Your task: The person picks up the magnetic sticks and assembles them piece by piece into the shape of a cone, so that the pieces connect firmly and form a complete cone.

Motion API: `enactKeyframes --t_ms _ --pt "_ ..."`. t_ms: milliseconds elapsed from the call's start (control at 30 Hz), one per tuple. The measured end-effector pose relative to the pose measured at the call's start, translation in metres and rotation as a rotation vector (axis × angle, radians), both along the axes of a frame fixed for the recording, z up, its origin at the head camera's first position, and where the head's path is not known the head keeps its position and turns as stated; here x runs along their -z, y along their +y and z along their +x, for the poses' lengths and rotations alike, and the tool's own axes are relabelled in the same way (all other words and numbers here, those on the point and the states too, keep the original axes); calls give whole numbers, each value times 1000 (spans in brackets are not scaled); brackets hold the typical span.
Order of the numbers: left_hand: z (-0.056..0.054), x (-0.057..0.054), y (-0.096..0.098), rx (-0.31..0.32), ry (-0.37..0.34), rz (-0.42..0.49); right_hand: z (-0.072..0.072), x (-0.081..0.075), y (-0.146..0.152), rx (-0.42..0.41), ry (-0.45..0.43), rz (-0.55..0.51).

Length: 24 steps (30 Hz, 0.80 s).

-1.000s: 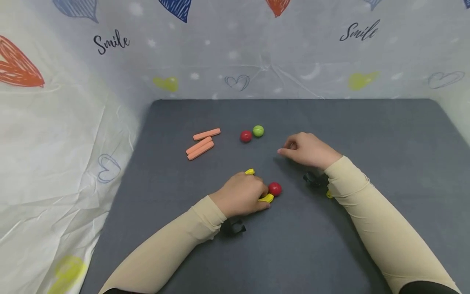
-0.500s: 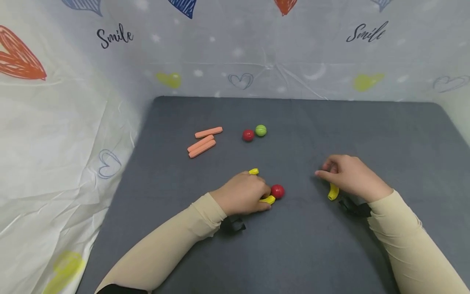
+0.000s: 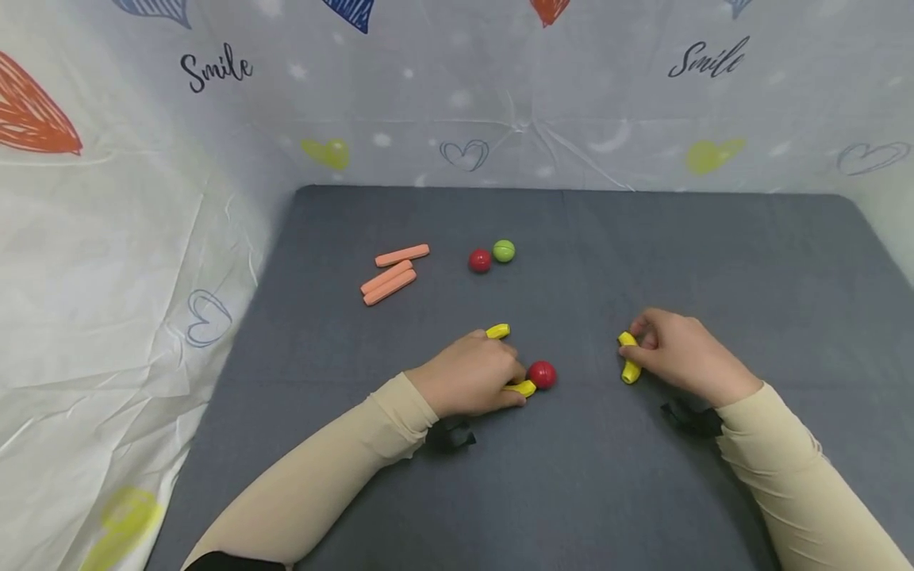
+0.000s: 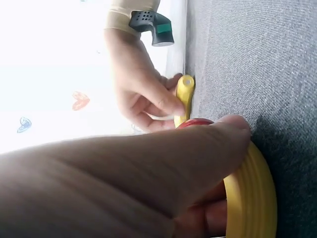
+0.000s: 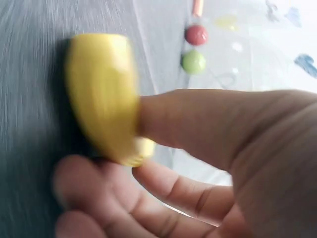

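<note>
My left hand (image 3: 467, 377) rests low over the table, its thumb and fingers gripping a yellow toy banana (image 4: 252, 198). Another yellow end (image 3: 498, 331) sticks out beyond the knuckles; whether it belongs to the same banana is hidden by the hand. A red ball (image 3: 542, 375) sits against the left fingertips. To the right, my right hand (image 3: 678, 353) pinches a second toy banana (image 3: 629, 358) between thumb and fingers, close to the tabletop. In the right wrist view this banana (image 5: 104, 94) is blurred, with the thumb along its side.
Several orange sausage-like sticks (image 3: 389, 283) lie at the back left of the dark grey table (image 3: 571, 476). Farther back in the middle, another red ball (image 3: 480, 261) stands beside a green ball (image 3: 504, 251). A printed white cloth (image 3: 400, 95) hangs behind.
My right hand has moved right and toward me, onto the second banana, which has shifted left and turned in its grip. The left hand has stayed nearly still.
</note>
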<state>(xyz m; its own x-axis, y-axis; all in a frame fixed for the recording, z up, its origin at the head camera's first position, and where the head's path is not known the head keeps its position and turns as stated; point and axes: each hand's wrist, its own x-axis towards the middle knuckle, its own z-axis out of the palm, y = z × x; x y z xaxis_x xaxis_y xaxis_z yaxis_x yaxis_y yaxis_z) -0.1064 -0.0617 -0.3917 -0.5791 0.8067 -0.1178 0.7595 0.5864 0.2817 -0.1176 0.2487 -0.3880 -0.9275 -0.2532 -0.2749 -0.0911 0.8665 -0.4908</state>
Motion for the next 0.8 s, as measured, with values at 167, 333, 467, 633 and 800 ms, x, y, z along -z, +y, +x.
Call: enactKeyframes --t_ms 167,333,467,633,800 --pt "1 0 -1 -10 3 -6 -6 5 -29 -50 18 -32" --pt "1 1 -1 -9 11 -11 -12 6 -50 -79 19 -42" --pt "1 2 0 0 26 -21 -17 8 -60 -89 35 -46" --pt "0 4 2 9 41 -27 -23 7 -68 -88 51 -74" --pt "0 4 3 2 37 -25 -24 3 -74 -86 50 -91"
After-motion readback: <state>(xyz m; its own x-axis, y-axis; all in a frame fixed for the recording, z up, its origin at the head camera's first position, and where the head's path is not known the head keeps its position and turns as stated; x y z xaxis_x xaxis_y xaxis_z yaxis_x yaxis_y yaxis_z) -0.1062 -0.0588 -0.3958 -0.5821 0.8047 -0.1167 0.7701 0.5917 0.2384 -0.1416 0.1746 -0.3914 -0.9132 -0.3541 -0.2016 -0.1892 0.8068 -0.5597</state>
